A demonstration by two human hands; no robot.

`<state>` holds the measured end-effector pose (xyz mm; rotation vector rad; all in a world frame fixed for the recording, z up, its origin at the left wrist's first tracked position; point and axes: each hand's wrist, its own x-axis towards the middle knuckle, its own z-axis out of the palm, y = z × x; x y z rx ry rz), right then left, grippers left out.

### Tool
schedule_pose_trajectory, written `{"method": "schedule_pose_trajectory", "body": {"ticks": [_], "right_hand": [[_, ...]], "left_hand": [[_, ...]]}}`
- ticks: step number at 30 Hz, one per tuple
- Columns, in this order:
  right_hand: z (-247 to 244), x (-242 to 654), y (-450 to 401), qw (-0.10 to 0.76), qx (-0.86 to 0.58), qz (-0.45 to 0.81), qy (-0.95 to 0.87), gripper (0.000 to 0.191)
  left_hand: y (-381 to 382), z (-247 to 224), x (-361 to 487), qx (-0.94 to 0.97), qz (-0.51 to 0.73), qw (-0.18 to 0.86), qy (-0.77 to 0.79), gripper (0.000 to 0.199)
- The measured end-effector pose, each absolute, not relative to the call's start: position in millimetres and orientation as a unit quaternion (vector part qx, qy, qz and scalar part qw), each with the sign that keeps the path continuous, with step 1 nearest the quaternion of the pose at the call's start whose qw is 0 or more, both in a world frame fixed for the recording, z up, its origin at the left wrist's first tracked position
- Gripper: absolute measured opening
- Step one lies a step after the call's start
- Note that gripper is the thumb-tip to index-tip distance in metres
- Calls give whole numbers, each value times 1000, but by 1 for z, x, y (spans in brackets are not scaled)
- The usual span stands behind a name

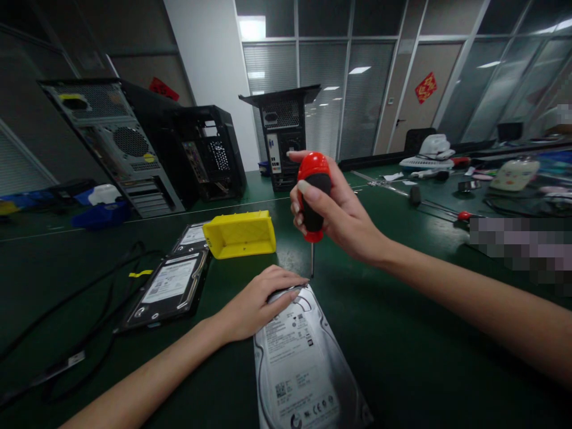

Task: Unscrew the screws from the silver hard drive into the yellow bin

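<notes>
A silver hard drive [304, 363] with a printed label lies flat on the green mat in front of me. My left hand [263, 298] rests over its far left corner, fingers stretched out across the edge and holding nothing. My right hand [335, 214] is wrapped round the red and black handle of a screwdriver [314, 190], which stands upright. The shaft's tip points down at the drive's far right corner, close to my left fingertips; whether it touches the drive I cannot tell. Left of my hands is a yellow plastic bin [241, 235] tipped on its side.
More hard drives [172, 286] lie at the left beside black cables [102, 304]. Several computer cases [129, 143] stand along the back. At the right are loose tools [415, 196], a white helmet-like object [431, 152] and a pale bottle-like thing [515, 174].
</notes>
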<state>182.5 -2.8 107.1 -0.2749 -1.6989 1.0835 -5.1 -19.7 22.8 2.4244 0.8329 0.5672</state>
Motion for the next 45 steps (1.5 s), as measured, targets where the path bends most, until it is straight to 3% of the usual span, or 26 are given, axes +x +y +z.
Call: {"method": "schedule_pose_trajectory", "body": {"ticks": [45], "right_hand": [[104,180,-6,525,-113,447,-715,46]], "left_hand": [[-20,23,-4,892,214,249,310,28]]}}
